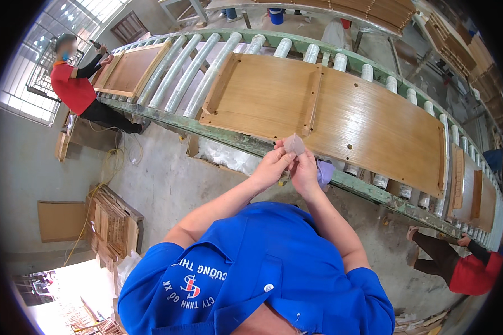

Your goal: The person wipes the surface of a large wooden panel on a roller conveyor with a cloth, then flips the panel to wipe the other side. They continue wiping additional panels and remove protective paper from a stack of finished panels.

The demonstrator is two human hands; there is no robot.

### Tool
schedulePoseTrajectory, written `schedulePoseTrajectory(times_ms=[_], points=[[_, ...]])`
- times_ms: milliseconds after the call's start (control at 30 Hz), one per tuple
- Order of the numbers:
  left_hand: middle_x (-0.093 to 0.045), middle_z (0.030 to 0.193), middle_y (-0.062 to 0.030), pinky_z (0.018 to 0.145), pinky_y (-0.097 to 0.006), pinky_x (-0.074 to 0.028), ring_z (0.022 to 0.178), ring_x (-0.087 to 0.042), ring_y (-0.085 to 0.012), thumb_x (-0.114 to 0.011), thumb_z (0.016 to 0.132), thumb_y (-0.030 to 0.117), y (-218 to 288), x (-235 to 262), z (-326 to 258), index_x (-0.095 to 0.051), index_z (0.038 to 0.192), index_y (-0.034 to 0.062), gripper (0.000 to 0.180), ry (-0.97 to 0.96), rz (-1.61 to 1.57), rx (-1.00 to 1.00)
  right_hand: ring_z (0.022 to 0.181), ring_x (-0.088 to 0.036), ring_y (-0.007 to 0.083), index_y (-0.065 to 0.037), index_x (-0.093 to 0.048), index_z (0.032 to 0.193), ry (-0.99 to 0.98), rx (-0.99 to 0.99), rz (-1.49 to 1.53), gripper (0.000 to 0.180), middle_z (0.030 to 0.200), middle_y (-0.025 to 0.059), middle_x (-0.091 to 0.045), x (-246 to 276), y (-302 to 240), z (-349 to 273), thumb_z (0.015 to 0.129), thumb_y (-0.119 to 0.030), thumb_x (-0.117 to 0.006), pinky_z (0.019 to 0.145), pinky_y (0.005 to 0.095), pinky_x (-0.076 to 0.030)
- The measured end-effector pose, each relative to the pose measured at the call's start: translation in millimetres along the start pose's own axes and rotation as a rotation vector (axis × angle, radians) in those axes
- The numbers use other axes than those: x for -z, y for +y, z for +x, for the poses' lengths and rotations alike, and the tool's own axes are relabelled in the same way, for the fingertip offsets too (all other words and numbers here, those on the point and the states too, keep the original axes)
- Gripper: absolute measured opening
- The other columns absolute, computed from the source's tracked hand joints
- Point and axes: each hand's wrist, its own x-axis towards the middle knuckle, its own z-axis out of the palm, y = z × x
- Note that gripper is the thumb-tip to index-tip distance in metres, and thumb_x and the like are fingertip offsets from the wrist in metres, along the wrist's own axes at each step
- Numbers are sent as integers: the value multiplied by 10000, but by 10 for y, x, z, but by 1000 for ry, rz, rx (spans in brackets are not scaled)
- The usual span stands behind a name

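Note:
In front of my chest, both hands meet at the near edge of a roller conveyor. A small greyish-pink folded sheet [294, 144], which looks like sandpaper, is pinched between them. My left hand [272, 167] is closed on its left side, and my right hand [303, 172] grips its lower right side. Just beyond my fingers, a large brown wooden panel [374, 125] lies flat on the rollers. A wooden crosspiece [313, 99] runs over it, and rails line its ends. Beside my right hand hangs a purple cloth [325, 173].
The green-framed conveyor [235, 134] curves across the view. A person in red [75, 89] works at another panel [131, 70] on the left; a second person in red [475, 272] stands at the right. Stacked boards [110, 226] and a yellow cord [98, 184] are at lower left.

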Motion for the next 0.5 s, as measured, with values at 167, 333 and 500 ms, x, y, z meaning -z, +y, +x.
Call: schedulePoseTrajectory(times_ms=[167, 333, 500], points=[[-454, 708, 35, 582, -209, -344, 645, -404, -63, -405, 955, 283, -1, 183, -23, -516, 824, 64, 278, 135, -223, -25, 900, -574, 132, -10, -405, 1250, -10, 137, 14, 361, 1097, 138, -583, -348, 166, 65, 933, -177, -358, 594, 204, -433], [-464, 683, 25, 530, -207, -331, 604, -412, -64, -388, 958, 291, 54, 603, -27, -516, 793, 51, 318, 174, -177, -46, 975, -570, 183, -23, -397, 1235, -31, 107, -133, 342, 1107, 146, -574, -544, 433, 354, 942, -198, -377, 693, 247, -466], [-492, 657, -9, 567, -246, -382, 609, -465, -106, -361, 962, 322, -76, 1443, -115, -517, 775, 46, 369, 39, -29, 105, 948, -577, 204, -50, -432, 1181, 23, 3, -7, 282, 1081, 144, -578, -863, 924, 721, 934, -184, -408, 702, 304, -467]])
